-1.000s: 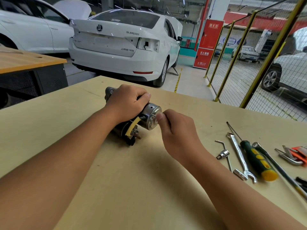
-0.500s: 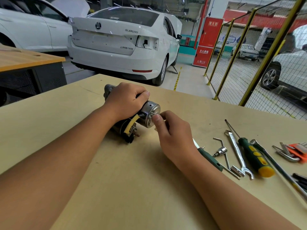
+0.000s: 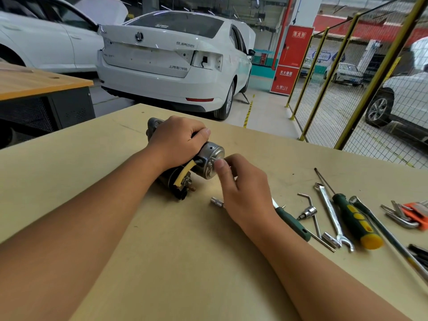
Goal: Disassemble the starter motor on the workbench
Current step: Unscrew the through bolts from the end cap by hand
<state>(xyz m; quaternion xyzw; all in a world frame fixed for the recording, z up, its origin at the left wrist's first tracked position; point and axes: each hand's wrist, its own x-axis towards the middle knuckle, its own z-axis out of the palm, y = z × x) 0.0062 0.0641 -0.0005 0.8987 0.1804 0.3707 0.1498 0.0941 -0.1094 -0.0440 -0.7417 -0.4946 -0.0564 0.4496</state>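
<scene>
Right hand [image 3: 243, 191] fingers pinch at the end cap of starter motor [image 3: 185, 163], frame centre on surface [image 3: 162, 262]; left hand [image 3: 178, 141] fingers wrapped round body. Likely heavy, rigid, smooth metal; hold the housing.

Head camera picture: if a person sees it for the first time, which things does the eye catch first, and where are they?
First, at the middle of the workbench, the left hand grips the starter motor from above while the right hand works with its fingertips at the shiny metal end cap. To the right lies a row of tools, with the green and yellow screwdriver the brightest. Behind the bench stands a white car with its tail lamp removed.
</scene>
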